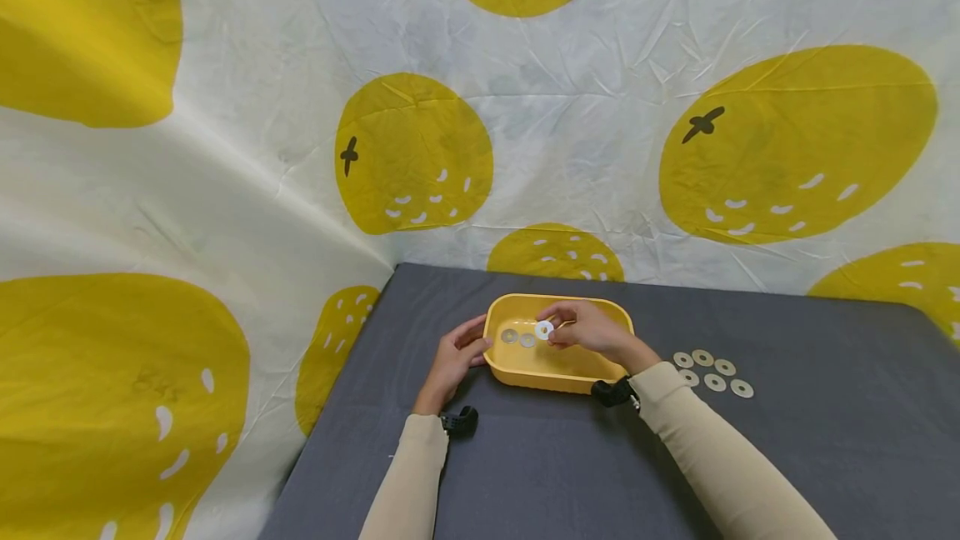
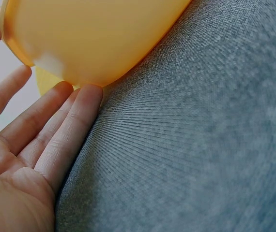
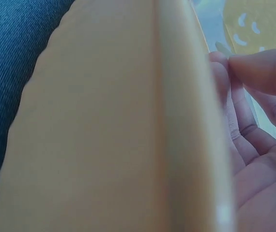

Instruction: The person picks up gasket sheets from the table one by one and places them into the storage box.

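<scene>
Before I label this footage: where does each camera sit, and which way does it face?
Head: worn there, looking forward and down at the yellow tray; left hand, right hand and sleeves show.
Left wrist: worn there, facing the tray's outer side; left hand shows.
Right wrist: worn there, facing the tray's wall; right hand partly shows.
Wrist views share tray and cloth.
</scene>
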Tool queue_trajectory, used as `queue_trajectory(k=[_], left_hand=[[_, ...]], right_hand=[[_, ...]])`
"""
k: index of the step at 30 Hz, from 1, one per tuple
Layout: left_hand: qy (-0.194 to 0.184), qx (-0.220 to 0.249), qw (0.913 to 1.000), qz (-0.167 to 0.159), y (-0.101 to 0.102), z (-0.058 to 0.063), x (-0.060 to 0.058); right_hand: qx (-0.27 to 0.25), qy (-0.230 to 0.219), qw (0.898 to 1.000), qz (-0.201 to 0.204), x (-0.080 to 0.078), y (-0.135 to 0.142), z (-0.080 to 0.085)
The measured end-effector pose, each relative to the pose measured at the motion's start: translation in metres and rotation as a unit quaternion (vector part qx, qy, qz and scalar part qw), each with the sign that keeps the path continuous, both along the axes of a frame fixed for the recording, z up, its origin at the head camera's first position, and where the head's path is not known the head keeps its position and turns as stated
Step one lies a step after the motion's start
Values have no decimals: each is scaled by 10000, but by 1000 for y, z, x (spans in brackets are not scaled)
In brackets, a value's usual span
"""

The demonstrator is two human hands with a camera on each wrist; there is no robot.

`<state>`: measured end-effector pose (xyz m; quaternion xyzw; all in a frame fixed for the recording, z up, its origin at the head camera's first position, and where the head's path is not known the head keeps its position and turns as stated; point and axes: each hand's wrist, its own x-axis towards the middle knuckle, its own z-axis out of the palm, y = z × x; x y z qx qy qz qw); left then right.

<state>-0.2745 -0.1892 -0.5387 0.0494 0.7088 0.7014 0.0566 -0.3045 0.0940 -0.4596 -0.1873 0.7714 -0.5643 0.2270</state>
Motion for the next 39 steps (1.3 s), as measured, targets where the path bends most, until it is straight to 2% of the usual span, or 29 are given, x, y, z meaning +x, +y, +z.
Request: queue_trajectory(k=[15,39], left_hand=[[-129,-32,9999,65,1,0,-3],[-55,2,10000,69,2,1,0]], right_hand=[[330,-85,9994,93,-4,-26,-9],[846,-178,9961,-147,-10,-59,-23]])
